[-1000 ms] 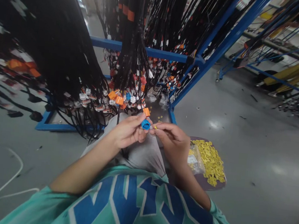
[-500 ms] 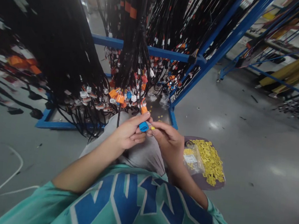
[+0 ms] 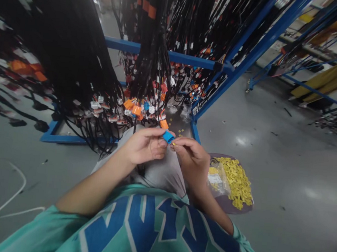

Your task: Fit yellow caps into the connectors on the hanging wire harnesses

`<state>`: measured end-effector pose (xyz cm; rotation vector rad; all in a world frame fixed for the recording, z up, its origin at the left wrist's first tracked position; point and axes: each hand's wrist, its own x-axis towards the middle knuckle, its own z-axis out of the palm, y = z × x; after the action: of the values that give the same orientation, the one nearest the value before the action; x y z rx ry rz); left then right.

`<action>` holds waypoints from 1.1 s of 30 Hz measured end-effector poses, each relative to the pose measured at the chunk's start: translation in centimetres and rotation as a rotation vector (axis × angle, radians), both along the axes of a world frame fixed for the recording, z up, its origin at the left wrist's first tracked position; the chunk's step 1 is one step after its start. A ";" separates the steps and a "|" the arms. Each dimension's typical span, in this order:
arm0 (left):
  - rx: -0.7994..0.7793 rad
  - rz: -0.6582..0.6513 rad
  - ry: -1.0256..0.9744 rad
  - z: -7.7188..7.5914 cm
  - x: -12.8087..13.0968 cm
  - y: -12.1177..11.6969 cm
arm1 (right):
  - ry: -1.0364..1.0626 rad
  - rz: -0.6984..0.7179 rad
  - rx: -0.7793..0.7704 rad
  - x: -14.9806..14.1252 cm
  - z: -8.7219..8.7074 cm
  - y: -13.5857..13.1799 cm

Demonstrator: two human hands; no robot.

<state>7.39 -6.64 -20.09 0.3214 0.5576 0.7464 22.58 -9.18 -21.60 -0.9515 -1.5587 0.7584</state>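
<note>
My left hand [image 3: 144, 145] pinches a small blue plastic connector [image 3: 167, 136] between thumb and fingers, just above my lap. My right hand [image 3: 191, 156] meets it from the right, its fingertips pressed together at the connector's edge; a speck of yellow shows between them. The connector hangs on black wires from a wire harness bundle [image 3: 151, 60] draped over a blue metal rack [image 3: 175, 57]. Orange connectors [image 3: 134, 108] and white ones dangle just beyond my hands.
A dark round tray [image 3: 229, 204] piled with small yellow clips [image 3: 237, 181] and a clear plastic bag [image 3: 217, 179] sits at my right. More black harnesses hang at left. Grey floor [image 3: 275, 145] with white cable ties [image 3: 13, 198] at left; more racks at far right.
The blue connector has been tipped and lifted slightly between my fingers. Both hands stay together in the same place.
</note>
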 end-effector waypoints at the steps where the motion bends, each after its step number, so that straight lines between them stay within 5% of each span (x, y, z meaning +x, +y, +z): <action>1: 0.015 -0.002 -0.015 0.0 -0.1 -0.1 | -0.033 -0.020 0.053 0.0 0.1 0.1; 6: 0.037 0.035 -0.020 0.0 0.3 -0.4 | -0.075 -0.046 0.145 -0.2 0.0 0.8; 23: 0.035 0.095 0.002 0.1 1.0 -0.5 | 0.023 -0.003 -0.012 -0.7 -0.4 1.0; 33: 0.288 0.185 0.042 -0.8 1.7 -1.0 | 0.422 0.211 -0.481 -0.7 -0.7 1.8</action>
<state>9.05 -7.63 -20.85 0.5580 0.5242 1.0037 21.91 -7.42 -22.32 -0.8958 -1.1321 1.4287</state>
